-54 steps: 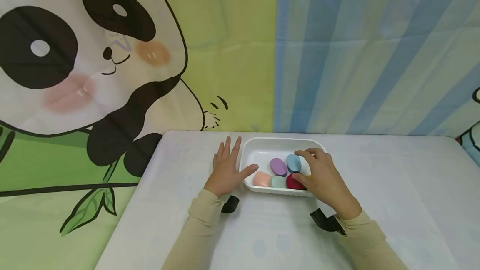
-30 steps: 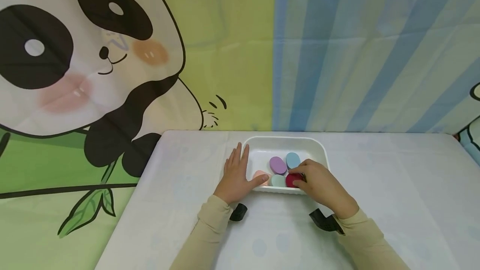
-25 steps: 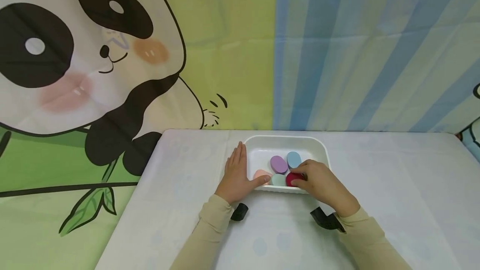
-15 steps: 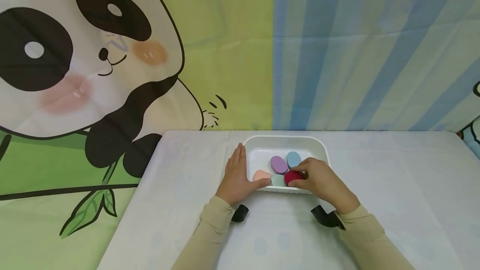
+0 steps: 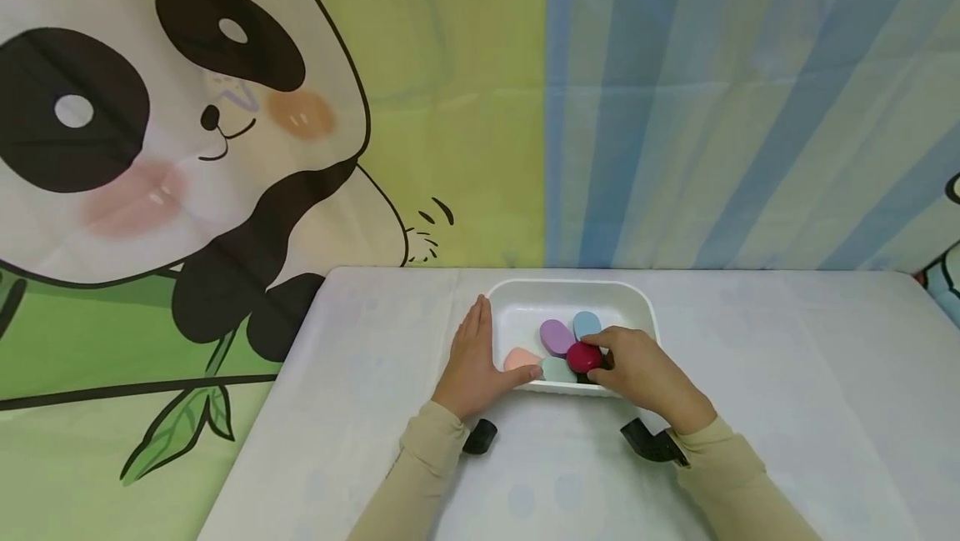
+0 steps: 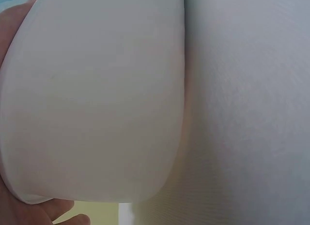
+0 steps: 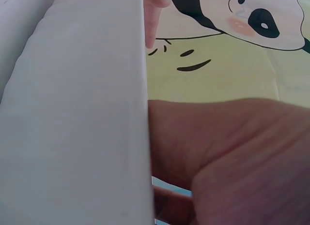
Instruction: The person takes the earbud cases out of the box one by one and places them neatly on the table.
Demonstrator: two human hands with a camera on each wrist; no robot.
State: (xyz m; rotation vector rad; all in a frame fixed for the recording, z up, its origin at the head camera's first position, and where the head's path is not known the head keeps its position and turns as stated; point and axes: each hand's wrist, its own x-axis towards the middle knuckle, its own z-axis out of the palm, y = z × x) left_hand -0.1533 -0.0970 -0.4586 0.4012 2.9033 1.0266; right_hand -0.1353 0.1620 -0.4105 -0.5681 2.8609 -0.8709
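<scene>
A white tray point(image 5: 570, 288) holds several smooth, rounded pieces. My right hand point(image 5: 648, 370) pinches a glossy red round piece point(image 5: 584, 357) between thumb and fingers, tilted over the tray's front part. A small dark patch shows under the red piece. Around it lie a mint-green piece point(image 5: 557, 370), a blue oval piece point(image 5: 587, 324), a purple oval piece point(image 5: 556, 337) and a peach piece point(image 5: 521, 358). My left hand point(image 5: 474, 362) rests along the tray's left side, fingers straight, thumb over the front rim. Both wrist views mostly show the tray's outer wall point(image 6: 97, 89), hiding the pieces.
The tray stands near the back of a table point(image 5: 787, 399) with a pale cloth. Behind the table hangs a printed panda curtain point(image 5: 450, 66), with blue stripes on its right. A black strap end point(image 5: 651, 443) hangs from the right wrist.
My left hand has moved right, onto the tray's side. My right thumb and fingers have come together on the red piece, which is now tilted and slightly further left.
</scene>
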